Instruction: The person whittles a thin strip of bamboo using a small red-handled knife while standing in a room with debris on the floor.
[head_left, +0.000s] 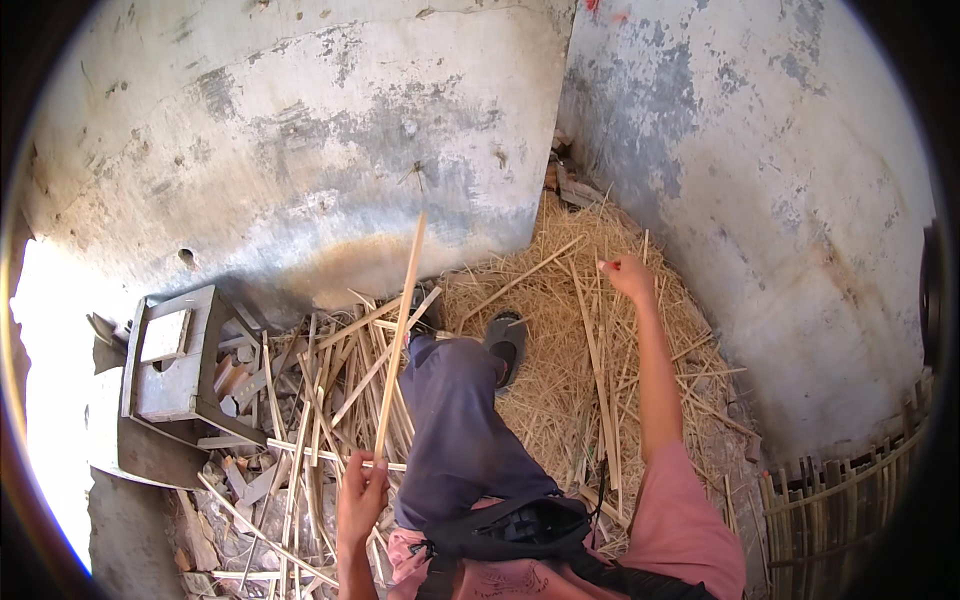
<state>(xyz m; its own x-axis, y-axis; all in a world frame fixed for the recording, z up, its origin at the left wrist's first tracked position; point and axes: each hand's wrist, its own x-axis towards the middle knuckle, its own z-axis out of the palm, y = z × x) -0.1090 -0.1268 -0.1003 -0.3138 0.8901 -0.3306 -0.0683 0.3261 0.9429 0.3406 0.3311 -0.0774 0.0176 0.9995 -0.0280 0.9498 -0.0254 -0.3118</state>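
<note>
My left hand point(362, 492) is closed around the lower end of a long, flat bamboo strip point(403, 320), which stands up and leans slightly to the right. My right hand point(628, 276) is stretched forward above the straw-like shavings point(545, 290), its fingers curled together. Whatever it may pinch is too small to make out. Many more bamboo strips point(330, 385) lie crisscrossed on the floor beside my left leg, and a few longer strips point(595, 365) rest on the shavings below my right arm.
A worn wooden stool point(165, 400) lies tipped at the left, near broken bricks and wood scraps point(232, 380). Peeling plaster walls point(400, 130) meet in the far corner. At the lower right stands a woven bamboo basket point(840, 510). My shoe point(507, 345) is among the shavings.
</note>
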